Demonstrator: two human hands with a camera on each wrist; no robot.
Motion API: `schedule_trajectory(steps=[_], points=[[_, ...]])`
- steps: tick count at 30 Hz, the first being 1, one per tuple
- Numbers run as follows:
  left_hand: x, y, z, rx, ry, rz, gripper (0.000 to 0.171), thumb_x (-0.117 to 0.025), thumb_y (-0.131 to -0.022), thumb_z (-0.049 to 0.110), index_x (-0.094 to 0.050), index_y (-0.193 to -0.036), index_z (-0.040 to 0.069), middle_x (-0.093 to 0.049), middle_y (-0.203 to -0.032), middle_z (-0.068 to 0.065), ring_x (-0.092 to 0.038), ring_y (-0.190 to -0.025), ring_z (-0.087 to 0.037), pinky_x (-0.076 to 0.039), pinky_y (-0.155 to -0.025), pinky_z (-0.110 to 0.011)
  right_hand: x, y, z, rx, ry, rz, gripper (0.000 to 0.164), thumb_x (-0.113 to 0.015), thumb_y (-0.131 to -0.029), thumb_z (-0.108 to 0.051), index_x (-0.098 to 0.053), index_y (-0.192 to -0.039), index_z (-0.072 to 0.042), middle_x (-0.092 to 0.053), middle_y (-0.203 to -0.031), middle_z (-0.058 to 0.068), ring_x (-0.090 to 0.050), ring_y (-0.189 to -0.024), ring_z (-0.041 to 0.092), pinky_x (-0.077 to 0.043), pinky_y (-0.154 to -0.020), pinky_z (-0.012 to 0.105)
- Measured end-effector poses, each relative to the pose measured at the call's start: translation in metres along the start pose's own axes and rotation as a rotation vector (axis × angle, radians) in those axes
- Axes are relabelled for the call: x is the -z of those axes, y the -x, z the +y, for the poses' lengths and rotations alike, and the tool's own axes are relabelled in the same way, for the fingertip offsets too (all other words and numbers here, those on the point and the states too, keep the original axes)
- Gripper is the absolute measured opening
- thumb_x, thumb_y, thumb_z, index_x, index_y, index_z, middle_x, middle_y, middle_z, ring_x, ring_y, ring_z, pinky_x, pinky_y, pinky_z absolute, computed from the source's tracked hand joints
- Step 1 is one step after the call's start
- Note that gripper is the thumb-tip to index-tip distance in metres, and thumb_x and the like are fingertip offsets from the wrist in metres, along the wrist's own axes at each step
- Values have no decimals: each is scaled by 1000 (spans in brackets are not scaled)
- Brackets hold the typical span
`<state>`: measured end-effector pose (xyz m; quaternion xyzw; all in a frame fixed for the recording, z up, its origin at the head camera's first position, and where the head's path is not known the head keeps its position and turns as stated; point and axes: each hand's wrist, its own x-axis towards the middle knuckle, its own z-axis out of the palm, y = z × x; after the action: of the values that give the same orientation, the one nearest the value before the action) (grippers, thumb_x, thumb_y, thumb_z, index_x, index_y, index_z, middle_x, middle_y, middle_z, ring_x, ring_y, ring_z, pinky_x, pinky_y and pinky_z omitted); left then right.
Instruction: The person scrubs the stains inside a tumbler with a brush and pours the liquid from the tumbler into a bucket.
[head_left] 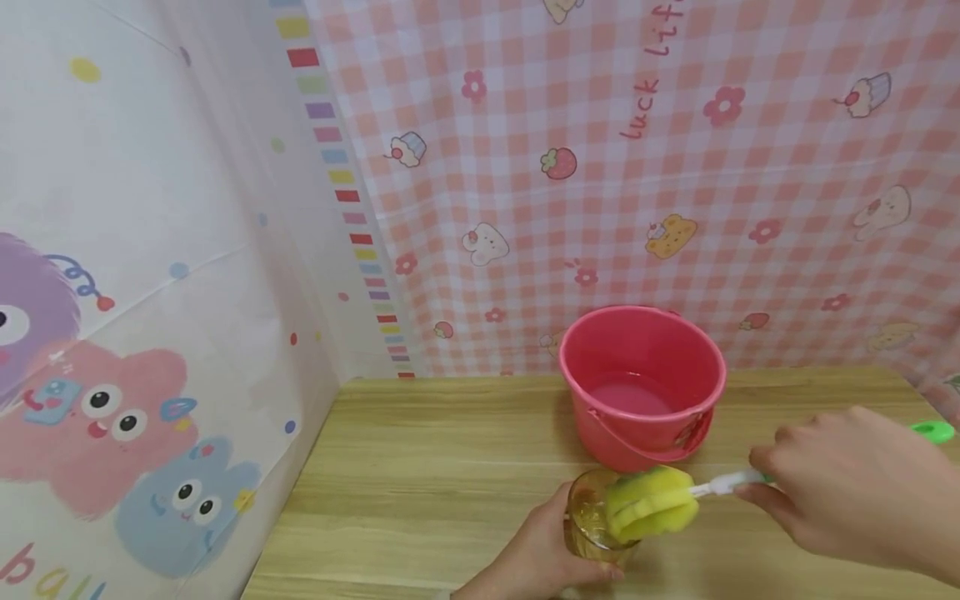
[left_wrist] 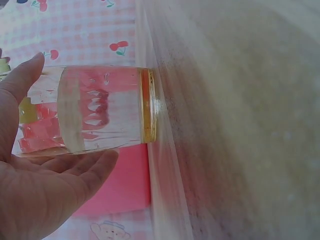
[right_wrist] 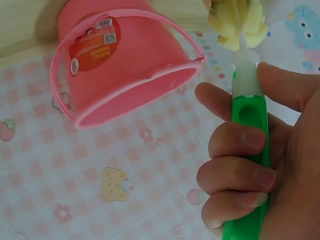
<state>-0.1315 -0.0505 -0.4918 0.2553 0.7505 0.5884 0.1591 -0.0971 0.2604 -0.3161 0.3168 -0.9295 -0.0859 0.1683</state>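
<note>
My left hand (head_left: 536, 546) grips an amber-tinted clear glass cup (head_left: 583, 512), thumb on one side and fingers on the other. In the left wrist view the glass (left_wrist: 117, 110) has its base close to the wooden tabletop. My right hand (head_left: 855, 492) holds a sponge cup brush by its green handle (right_wrist: 250, 117), fingers curled round it. The brush's yellow sponge head (head_left: 652, 504) overlaps the mouth of the cup in the head view, much of it outside the rim.
Just behind the cup stands a pink bucket (head_left: 637, 433), its handle hanging down at the front; a little liquid seems to lie inside. The wooden table (head_left: 420, 475) backs onto a pink checked cloth (head_left: 510, 200), and a white patterned sheet (head_left: 247, 333) hangs on the left.
</note>
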Motion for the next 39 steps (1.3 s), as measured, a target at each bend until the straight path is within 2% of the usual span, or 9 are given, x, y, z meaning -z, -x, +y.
schedule_trajectory(steps=[2, 4, 6, 16, 20, 23, 29, 35, 39], points=[[0, 0, 0, -5, 1, 0, 89, -96, -77, 18, -47, -149, 35, -61, -136, 16, -58, -123, -5, -47, -104, -25, -5, 6, 2, -5, -11, 52, 55, -46, -102, -70, -42, -64, -30, -26, -59, -16, -21, -49, 3, -23, -44, 25], [-1, -1, 0, -13, -2, 1, 90, -96, -76, 17, -46, -150, 35, -61, -136, 16, -58, -123, -5, -46, -104, -25, -10, 12, 4, -21, -25, 89, 60, -28, -101, -76, -43, -64, -31, -26, -61, -17, -20, -49, 1, -22, -43, 25], [-1, -1, 0, -19, -8, 3, 92, -96, -76, 17, -46, -151, 36, -61, -136, 16, -58, -124, -5, -46, -105, -25, -14, 18, 5, -45, -35, 95, 59, -28, -100, -77, -44, -65, -31, -25, -62, -18, -19, -50, 0, -21, -44, 24], [0, 0, 0, -2, -29, 9, 92, -97, -76, 21, -45, -150, 36, -60, -134, 17, -58, -122, -5, -46, -105, -26, -29, 37, 7, -162, -43, 18, 50, -54, -93, -77, -57, -69, -33, -30, -62, -19, -23, -48, 0, -24, -43, 25], [0, -1, 1, 19, -22, 6, 92, -97, -75, 22, -46, -150, 38, -60, -134, 18, -57, -124, -5, -45, -107, -26, -36, 44, 9, -161, -57, 97, 49, -57, -92, -76, -63, -73, -31, -32, -63, -23, -23, -49, -2, -23, -42, 24], [0, -1, 1, 28, -17, 5, 91, -97, -76, 22, -46, -149, 37, -60, -133, 18, -57, -122, -5, -46, -105, -26, -40, 48, 9, -184, -64, 92, 45, -64, -89, -73, -68, -78, -30, -35, -63, -23, -24, -50, -2, -24, -42, 24], [-1, 0, 1, 16, -22, 10, 90, -97, -75, 20, -47, -149, 36, -61, -133, 17, -58, -121, -5, -47, -104, -26, -45, 53, 11, -279, -95, -61, 31, -83, -80, -57, -75, -88, -28, -51, -67, -21, -33, -49, 0, -30, -42, 25], [-1, 0, 2, 27, -11, 4, 90, -97, -76, 20, -47, -148, 37, -61, -133, 17, -58, -120, -4, -48, -102, -25, -56, 60, 10, -262, -112, -15, 32, -82, -81, -58, -75, -85, -28, -56, -69, -23, -32, -52, -3, -35, -44, 24], [-1, 0, 3, 41, -8, 2, 88, -97, -76, 20, -47, -148, 37, -61, -133, 17, -58, -120, -4, -47, -102, -25, -60, 64, 8, -322, -138, -76, 31, -81, -83, -55, -76, -89, -26, -62, -74, -20, -34, -53, -1, -36, -45, 25]])
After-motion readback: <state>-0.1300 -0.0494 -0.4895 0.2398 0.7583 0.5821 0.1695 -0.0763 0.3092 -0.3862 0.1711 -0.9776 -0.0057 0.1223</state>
